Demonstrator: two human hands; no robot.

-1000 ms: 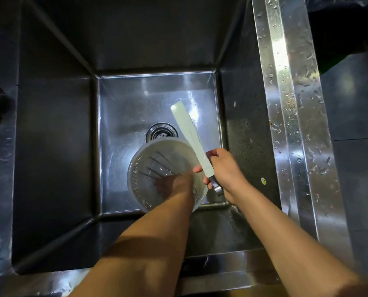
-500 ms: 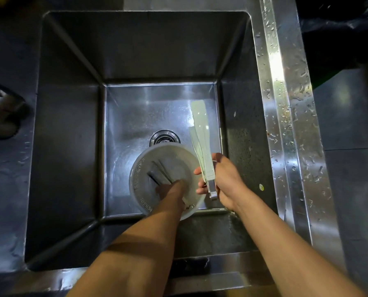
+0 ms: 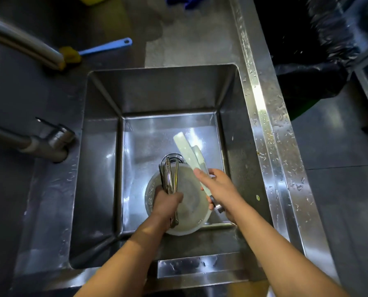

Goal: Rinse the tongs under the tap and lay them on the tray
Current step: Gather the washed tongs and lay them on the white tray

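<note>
Far left: the tap (image 3: pixel 46 144) stands at the left rim of the sink (image 3: pixel 101 168), its spout aimed toward the basin; no water stream can be seen. Farther off on the desk (image 3: pixel 189 39) lies a blue-handled brush (image 3: pixel 97 50). Centre: a pale perforated colander (image 3: pixel 191 211) rests on the sink floor, near the drain (image 3: pixel 174 157). The left hand (image 3: pixel 166 202) is closed around a bundle of metal utensils (image 3: pixel 169 179), held above the colander. Right of it, the right hand (image 3: pixel 219 189) is clamped on the handle end of the pale tongs (image 3: pixel 188 151), whose tips point away over the drain, well apart from the tap. Progress: the tongs are in hand; whether rinsing has occurred cannot be told. No tray is in view, so laying down remains.
</note>
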